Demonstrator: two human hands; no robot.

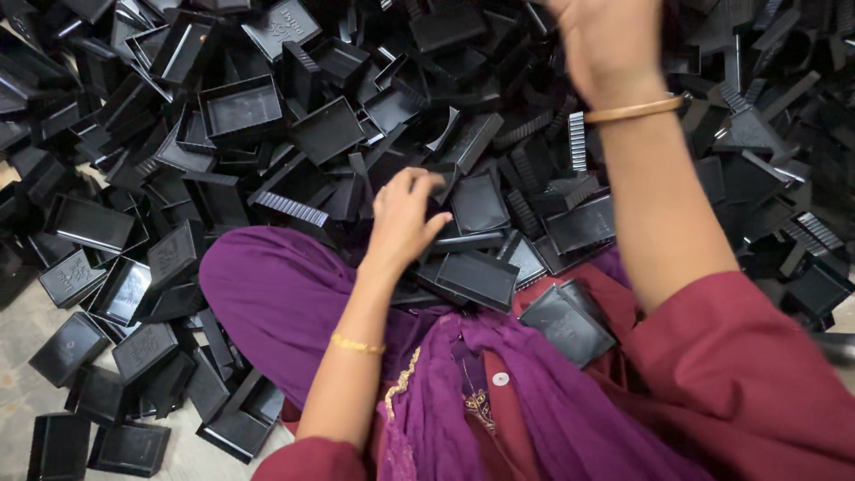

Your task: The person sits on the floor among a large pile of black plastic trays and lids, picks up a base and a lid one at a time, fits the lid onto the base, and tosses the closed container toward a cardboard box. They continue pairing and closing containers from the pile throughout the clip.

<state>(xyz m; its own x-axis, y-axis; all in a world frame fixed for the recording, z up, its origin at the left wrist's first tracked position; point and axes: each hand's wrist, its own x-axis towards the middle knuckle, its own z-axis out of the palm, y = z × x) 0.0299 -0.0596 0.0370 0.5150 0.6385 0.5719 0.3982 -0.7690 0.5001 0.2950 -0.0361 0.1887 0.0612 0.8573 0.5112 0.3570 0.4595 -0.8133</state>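
Item: shallow black tray [478,203], rectangular, lying open side up on the person's lap, its long axis running roughly away from the body. The left hand [405,218] lay just left of this tray, fingers curled together and touching a ribbed black piece [443,183] at the tray's near-left corner. The right hand [608,40] was raised well beyond the tray and to its right (fingers cut off by the frame edge; grip could not be told). The left hand was clearly the nearer. A second flat tray [476,278] lay just nearer the body, a boxy black part [567,322] to its right. Heaped black parts [240,107] surrounded the tray, crowding every side.
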